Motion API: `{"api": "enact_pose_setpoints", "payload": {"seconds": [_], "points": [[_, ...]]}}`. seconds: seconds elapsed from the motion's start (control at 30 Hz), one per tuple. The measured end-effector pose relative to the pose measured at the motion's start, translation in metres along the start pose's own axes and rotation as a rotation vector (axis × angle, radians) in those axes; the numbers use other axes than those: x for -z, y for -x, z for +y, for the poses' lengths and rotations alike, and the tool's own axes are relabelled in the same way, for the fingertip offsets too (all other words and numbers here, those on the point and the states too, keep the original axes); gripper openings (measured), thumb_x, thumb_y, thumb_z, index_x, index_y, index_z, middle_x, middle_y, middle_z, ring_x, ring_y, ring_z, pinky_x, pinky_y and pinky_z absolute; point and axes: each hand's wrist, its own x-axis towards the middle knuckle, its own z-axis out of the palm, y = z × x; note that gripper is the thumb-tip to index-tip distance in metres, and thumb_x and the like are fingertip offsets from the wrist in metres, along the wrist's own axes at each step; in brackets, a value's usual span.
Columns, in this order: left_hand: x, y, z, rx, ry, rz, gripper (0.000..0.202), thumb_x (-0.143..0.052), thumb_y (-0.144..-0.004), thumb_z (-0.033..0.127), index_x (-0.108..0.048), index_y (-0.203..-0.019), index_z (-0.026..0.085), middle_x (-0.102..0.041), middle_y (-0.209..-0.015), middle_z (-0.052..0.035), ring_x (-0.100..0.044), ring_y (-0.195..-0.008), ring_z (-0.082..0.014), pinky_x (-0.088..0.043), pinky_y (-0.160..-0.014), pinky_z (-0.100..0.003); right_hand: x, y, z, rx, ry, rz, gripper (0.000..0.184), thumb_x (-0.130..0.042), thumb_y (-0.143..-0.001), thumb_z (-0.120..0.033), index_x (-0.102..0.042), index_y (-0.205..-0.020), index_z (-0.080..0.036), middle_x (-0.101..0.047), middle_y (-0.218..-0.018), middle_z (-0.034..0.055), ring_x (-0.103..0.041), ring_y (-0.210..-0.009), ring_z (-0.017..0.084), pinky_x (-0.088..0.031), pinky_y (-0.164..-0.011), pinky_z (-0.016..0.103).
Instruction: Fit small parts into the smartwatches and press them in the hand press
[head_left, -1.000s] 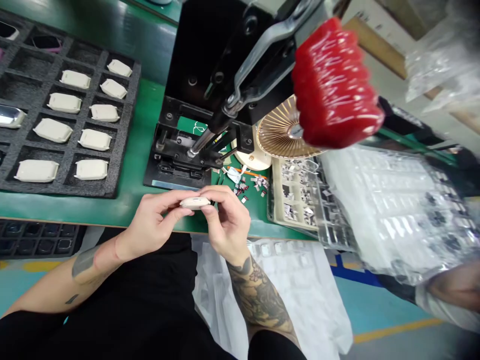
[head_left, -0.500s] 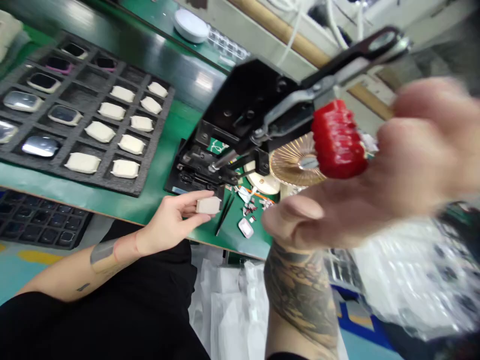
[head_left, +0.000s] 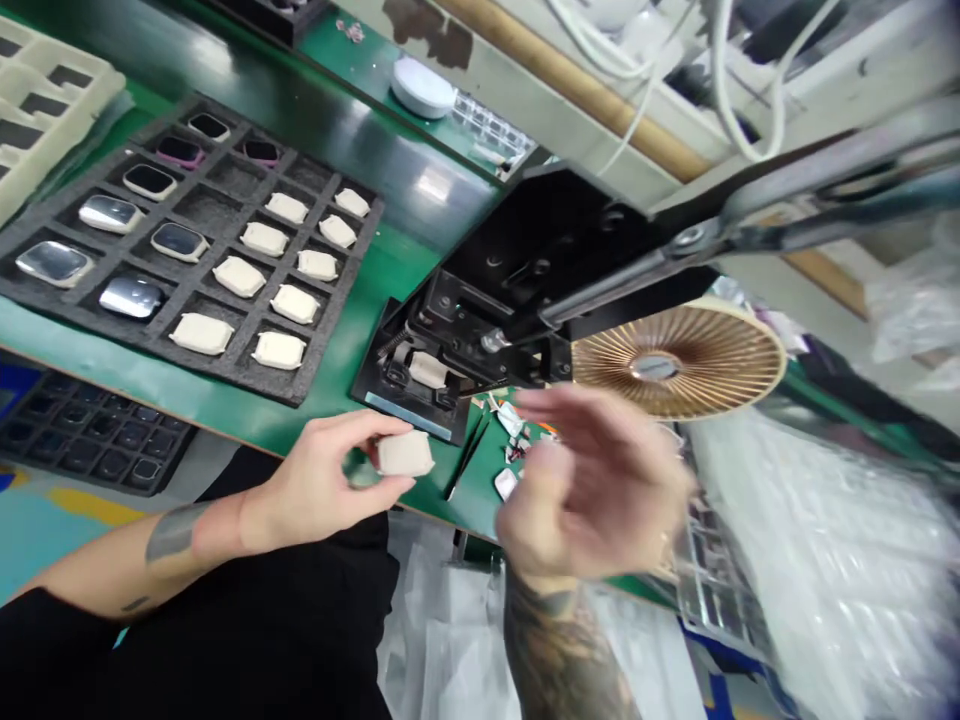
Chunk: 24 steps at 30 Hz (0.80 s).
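Between the thumb and fingers of my left hand (head_left: 330, 480) is a cream watch case (head_left: 406, 454), held just in front of a black hand press (head_left: 517, 270). Another cream watch case (head_left: 428, 370) sits in the fixture at the base of the press. My right hand (head_left: 600, 480), blurred, hangs in the air right of the base with fingers apart and nothing seen in it. Black tweezers (head_left: 468, 458) and small loose parts (head_left: 517, 448) lie on the green mat between my hands, beside a small white piece (head_left: 506, 485).
On the left, a dark foam tray (head_left: 259, 385) holds several cream cases and watches with screens. A pale tray (head_left: 97, 85) stands beyond it. Behind my right hand is a gold ribbed disc (head_left: 697, 350). Clear plastic bags (head_left: 847, 560) are heaped at right.
My right hand has let go of the red lever grip and come down and left toward the press base. The case in the fixture now shows. My left hand still holds its case.
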Motion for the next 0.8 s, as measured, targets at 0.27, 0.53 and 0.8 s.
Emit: {"api": "enact_pose_setpoints", "payload": {"seconds": [0.27, 0.53, 0.8], "points": [[0.019, -0.004, 0.011, -0.246, -0.339, 0.007, 0.037, -0.084, -0.098, 0.017, -0.078, -0.134, 0.022, -0.086, -0.12, -0.0081, -0.083, -0.1, -0.0216, -0.068, -0.091, -0.031, -0.084, 0.013, 0.015, -0.068, 0.012, -0.126, 0.039, -0.056, -0.112, -0.027, -0.073, -0.147, -0.022, -0.072, -0.152, 0.0197, -0.07, -0.141, 0.039, -0.061, -0.122, 0.063], [0.024, -0.02, 0.018, -0.359, -0.888, -0.019, 0.037, -0.069, -0.113, 0.026, -0.073, -0.15, 0.023, -0.082, -0.133, -0.0124, -0.083, -0.112, -0.0285, -0.066, -0.09, -0.037, -0.051, 0.047, -0.002, -0.048, -0.14, 0.031, 0.049, -0.053, -0.114, -0.014, -0.064, -0.161, -0.025, -0.073, -0.152, 0.0151, -0.072, -0.144, 0.028, -0.064, -0.123, 0.05], [-0.013, -0.09, 0.02, -0.14, -1.192, -0.319, 0.037, -0.061, -0.11, 0.013, -0.082, -0.14, 0.019, -0.084, -0.129, -0.018, -0.085, -0.082, -0.0289, -0.051, -0.06, -0.033, -0.027, 0.067, -0.007, 0.038, -0.115, 0.171, 0.065, -0.066, -0.106, -0.004, -0.064, -0.165, -0.03, -0.078, -0.149, 0.0124, -0.077, -0.139, 0.03, -0.07, -0.115, 0.052]]}}
